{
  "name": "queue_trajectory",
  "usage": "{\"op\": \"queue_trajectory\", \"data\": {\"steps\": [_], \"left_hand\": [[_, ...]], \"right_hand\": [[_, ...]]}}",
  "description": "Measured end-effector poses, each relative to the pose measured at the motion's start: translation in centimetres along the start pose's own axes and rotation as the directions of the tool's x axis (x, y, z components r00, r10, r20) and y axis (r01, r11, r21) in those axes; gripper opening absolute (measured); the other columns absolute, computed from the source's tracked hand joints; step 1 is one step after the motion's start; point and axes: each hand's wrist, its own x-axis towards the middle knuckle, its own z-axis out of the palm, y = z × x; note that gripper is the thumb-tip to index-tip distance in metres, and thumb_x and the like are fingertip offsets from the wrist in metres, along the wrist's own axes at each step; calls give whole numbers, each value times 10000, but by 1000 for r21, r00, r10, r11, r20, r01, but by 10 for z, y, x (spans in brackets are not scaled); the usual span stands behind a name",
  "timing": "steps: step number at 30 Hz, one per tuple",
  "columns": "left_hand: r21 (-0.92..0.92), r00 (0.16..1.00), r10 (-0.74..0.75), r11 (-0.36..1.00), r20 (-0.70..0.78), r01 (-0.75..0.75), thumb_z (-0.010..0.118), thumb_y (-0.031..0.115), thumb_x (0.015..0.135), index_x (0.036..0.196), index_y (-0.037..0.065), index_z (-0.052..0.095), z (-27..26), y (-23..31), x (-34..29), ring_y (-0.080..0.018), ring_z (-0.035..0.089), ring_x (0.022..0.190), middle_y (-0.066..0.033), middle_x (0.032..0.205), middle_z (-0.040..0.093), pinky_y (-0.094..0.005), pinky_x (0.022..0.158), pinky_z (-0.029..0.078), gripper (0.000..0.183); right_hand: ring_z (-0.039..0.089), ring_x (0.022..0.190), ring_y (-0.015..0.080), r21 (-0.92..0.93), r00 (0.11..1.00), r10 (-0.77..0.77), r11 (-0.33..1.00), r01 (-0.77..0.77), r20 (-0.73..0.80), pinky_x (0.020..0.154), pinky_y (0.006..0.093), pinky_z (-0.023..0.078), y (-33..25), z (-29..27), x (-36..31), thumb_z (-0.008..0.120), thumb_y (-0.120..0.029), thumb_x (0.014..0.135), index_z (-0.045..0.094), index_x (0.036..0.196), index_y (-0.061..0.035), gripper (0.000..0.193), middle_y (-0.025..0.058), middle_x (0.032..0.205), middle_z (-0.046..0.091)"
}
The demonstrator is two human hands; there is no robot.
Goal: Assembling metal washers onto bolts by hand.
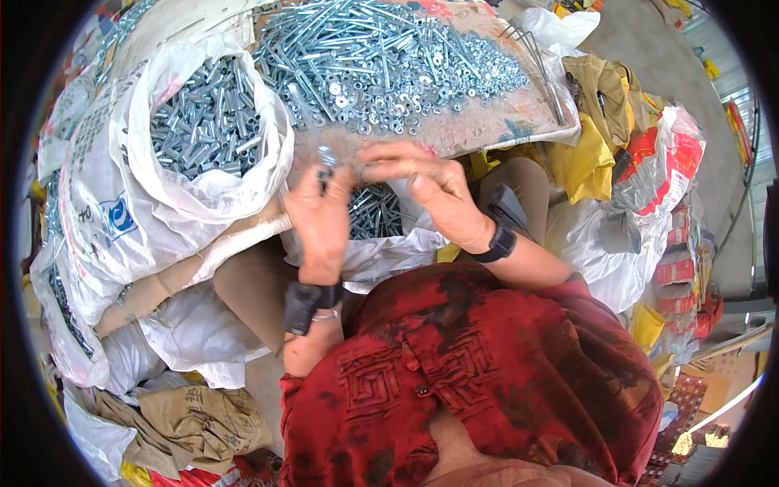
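In left hand (318, 213), blurred metal fastener (326, 155), long axis forward.

Dark printed characters (96, 134) run up the far left side of the white woven sack (174, 231), beside a blue printed emblem (121, 216) with a white shape in it. A row of dark characters (195, 396) crosses the folded brown sack (207, 426) at lower left. Markings on the red-and-clear plastic bag (667, 158) at right are too blurred to read.

Gray floor (649, 65) upper right; pale ribbed panelling (730, 57) beyond.
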Motion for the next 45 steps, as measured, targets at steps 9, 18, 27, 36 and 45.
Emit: {"op": "queue_trajectory", "data": {"steps": [9, 18, 27, 36, 45], "left_hand": [[108, 978, 44, 992, 204, -67, 746, 114, 863, 822, 5, 620, 4, -3, -15, -41, 385, 645, 53, 636, 480, -248, 537, 372, 172], [451, 920, 265, 810, 290, -376, 759, 154, 809, 891, 23, 656, 15, 1, -21, -214, 573, 574, -107, 694, 611, -352, 533, 449, 186], [575, 828, 376, 597, 415, -559, 709, 202, 810, 895, 93, 623, 13, 20, -23, -291, 637, 657, -85, 762, 583, -402, 537, 481, 163], [592, 914, 36, 752, 405, -292, 694, 219, 829, 905, 68, 671, -4, 6, -18, -361, 619, 668, -148, 705, 619, -437, 612, 471, 171], [-221, 812, -321, 854, 488, 470, 623, 214, 963, 945, 41, 615, 9, -5, -8, -37, 392, 468, -47, 704, 619, -185, 427, 279, 173]], "right_hand": [[673, 902, 227, 282, 875, 401, 902, -326, -271, 840, 364, 536, 17, -27, -3, 435, -392, 1047, 574, 1194, 54, 489, 154, 1005, 686], [510, 557, 65, -318, 955, 225, 906, -278, -195, 507, 272, 412, 12, -29, 9, 622, -268, 966, 637, 795, -33, 291, 20, 570, 572], [402, 562, 52, -209, 936, 344, 912, -352, -75, 489, 260, 338, 2, -28, -6, 608, -235, 971, 580, 727, -20, 326, -19, 569, 490], [515, 600, 43, -122, 896, 419, 891, -437, -149, 533, 227, 414, 26, -65, 3, 637, -190, 952, 636, 901, -45, 153, -33, 670, 557], [651, 888, 402, -873, 870, 85, 16, -488, -485, 751, 495, 517, 88, -192, 42, 658, -256, 877, 661, 974, -36, 241, 185, 1078, 609]]}}
